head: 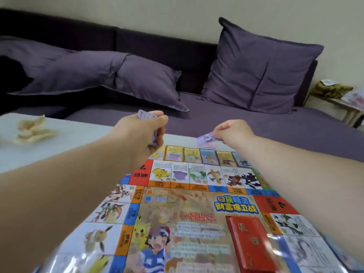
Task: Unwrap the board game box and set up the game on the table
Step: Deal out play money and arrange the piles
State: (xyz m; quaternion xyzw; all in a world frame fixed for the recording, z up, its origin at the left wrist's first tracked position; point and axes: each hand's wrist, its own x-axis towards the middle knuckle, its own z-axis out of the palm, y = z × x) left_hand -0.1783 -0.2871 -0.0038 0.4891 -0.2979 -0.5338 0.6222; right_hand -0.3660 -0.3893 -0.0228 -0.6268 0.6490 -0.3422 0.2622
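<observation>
The game board [197, 223] already lies unfolded, so dealing out the play money seems the step in hand. Above the board's far-left corner the left hand [144, 134] is curled round a stack of purple notes [146, 116]. Over its far edge the right hand [234, 133] pinches a single note [205, 139], which next wants laying flat just past the row of cards [194, 154] there. Behind the board runs a purple sofa [256, 125], beneath it is the pale tabletop [69, 146], and to its left lies a crumpled wrapper [32, 131].

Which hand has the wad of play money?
The left hand grips the purple wad; the right hand only pinches a single note.
</observation>
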